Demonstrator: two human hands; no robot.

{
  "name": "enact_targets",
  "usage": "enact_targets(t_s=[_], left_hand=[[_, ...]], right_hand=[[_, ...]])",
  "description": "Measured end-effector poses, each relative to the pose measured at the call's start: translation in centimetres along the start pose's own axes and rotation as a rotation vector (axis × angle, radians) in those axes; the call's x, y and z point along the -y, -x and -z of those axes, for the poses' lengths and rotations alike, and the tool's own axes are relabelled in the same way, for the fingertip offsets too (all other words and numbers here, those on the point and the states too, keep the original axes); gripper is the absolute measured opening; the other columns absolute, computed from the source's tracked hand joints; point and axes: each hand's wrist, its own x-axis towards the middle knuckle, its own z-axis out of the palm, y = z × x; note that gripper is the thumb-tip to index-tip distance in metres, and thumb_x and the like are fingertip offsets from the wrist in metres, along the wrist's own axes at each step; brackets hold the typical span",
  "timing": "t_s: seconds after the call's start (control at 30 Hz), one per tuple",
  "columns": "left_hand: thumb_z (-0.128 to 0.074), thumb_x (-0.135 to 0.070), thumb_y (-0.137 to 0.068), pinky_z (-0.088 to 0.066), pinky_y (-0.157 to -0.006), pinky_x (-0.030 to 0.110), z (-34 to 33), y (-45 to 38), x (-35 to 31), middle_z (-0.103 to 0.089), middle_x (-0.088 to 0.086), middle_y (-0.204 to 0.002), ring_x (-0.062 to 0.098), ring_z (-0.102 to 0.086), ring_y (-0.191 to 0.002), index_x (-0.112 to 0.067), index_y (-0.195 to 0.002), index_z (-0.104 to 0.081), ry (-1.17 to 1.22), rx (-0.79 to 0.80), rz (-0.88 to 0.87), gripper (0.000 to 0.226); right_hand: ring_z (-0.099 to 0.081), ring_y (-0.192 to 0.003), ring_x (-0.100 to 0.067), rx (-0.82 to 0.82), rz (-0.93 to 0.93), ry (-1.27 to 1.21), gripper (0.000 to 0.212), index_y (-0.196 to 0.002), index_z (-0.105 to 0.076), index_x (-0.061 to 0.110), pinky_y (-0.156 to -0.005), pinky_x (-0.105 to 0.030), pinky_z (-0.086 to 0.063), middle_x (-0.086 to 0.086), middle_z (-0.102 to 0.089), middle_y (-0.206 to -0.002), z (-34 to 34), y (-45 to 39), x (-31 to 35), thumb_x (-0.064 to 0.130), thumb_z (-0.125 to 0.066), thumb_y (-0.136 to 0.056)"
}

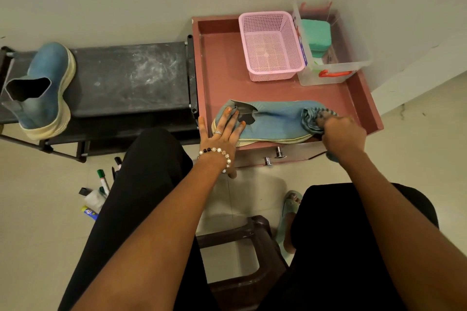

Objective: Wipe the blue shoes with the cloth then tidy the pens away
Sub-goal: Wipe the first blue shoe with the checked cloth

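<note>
Shoe wiping is underway: your left hand presses flat on its heel, right hand clutches the cloth at the toe; next, do the other shoe at left.

Pens partly behind leg (labels too small to read).

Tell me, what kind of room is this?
Probably a home entryway or shoe corner: a black shoe rack holding a blue shoe, a tiled floor and a plastic stool.

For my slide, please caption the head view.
Left hand steadies blue shoe; right hand wipes its toe with cloth.
</note>
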Motion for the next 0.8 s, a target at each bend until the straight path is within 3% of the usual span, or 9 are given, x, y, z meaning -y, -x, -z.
enact_targets(t_s=[0.1, 0.2, 0.37, 0.5, 0.6, 0.7, 0.8], left_hand=[[-0.074, -0.071, -0.056, 0.012, -0.098, 0.076, 0.1, 0.1, 0.0, 0.041, 0.004, -0.149, 0.026, 0.045, -0.131, -0.021, -0.146, 0.026, 0.001, -0.002, 0.000, 0.144], [-0.073, -0.073, -0.054, 0.012, -0.097, 0.077, 0.0, 0.0, -0.1, 0.041, 0.005, -0.148, 0.026, 0.045, -0.131, -0.021, -0.146, 0.026, -0.004, 0.002, 0.001, 0.145], [-0.073, -0.074, -0.054, 0.009, -0.098, 0.078, 0.1, 0.0, 0.0, 0.043, 0.003, -0.147, 0.026, 0.046, -0.130, -0.022, -0.145, 0.028, 0.003, 0.011, 0.000, 0.145], [-0.074, -0.073, -0.053, 0.010, -0.098, 0.078, -0.1, -0.1, 0.0, 0.043, 0.004, -0.147, 0.026, 0.047, -0.130, -0.022, -0.145, 0.027, 0.001, 0.007, 0.004, 0.146], [-0.074, -0.072, -0.054, 0.009, -0.098, 0.077, 0.1, -0.1, 0.0, 0.045, 0.003, -0.146, 0.025, 0.048, -0.128, -0.023, -0.144, 0.029, 0.000, 0.024, 0.008, 0.146], [-0.074, -0.072, -0.053, 0.009, -0.098, 0.078, 0.2, -0.1, 0.0, 0.044, 0.003, -0.147, 0.025, 0.047, -0.129, -0.023, -0.145, 0.028, 0.001, 0.016, 0.007, 0.146], [-0.074, -0.072, -0.054, 0.010, -0.098, 0.078, 0.0, -0.1, -0.1, 0.044, 0.003, -0.147, 0.025, 0.046, -0.130, -0.023, -0.145, 0.028, 0.001, 0.013, 0.010, 0.146]], right_hand=[[-0.057, -0.105, -0.039, -0.070, -0.084, -0.076, 0.027, -0.116, -0.059, 0.004, -0.081, -0.045, -0.051, -0.021, -0.063, -0.103, -0.4, 0.0, 1.9, 0.005, -0.046, -0.092], [-0.057, -0.105, -0.040, -0.040, -0.122, -0.222, 0.025, -0.109, -0.059, -0.004, -0.080, -0.043, -0.050, -0.023, -0.061, -0.106, -1.2, 1.7, 5.3, 0.000, -0.044, -0.089], [-0.059, -0.101, -0.039, 0.075, 0.006, -0.308, 0.034, -0.114, -0.062, 0.013, -0.079, -0.039, -0.050, -0.020, -0.064, -0.106, -1.4, 2.1, 6.0, 0.005, -0.049, -0.083], [-0.058, -0.100, -0.038, 0.049, 0.044, -0.067, 0.035, -0.121, -0.059, 0.019, -0.076, -0.040, -0.050, -0.018, -0.062, -0.108, -0.4, 1.1, 1.7, 0.006, -0.048, -0.090], [-0.053, -0.106, -0.033, -0.052, 0.081, 0.141, 0.033, -0.118, -0.059, 0.019, -0.074, -0.038, -0.048, -0.006, -0.060, -0.116, -0.3, 0.0, 0.4, 0.005, -0.049, -0.091], [-0.048, -0.111, -0.033, -0.044, 0.013, 0.130, 0.028, -0.114, -0.060, 0.013, -0.077, -0.038, -0.048, -0.001, -0.051, -0.129, -1.4, -0.4, 1.4, 0.003, -0.050, -0.090], [-0.045, -0.117, -0.038, -0.021, -0.174, -0.121, 0.030, -0.118, -0.058, 0.002, -0.083, -0.045, -0.048, -0.008, -0.043, -0.138, -2.4, 0.9, 4.5, 0.001, -0.043, -0.092]])
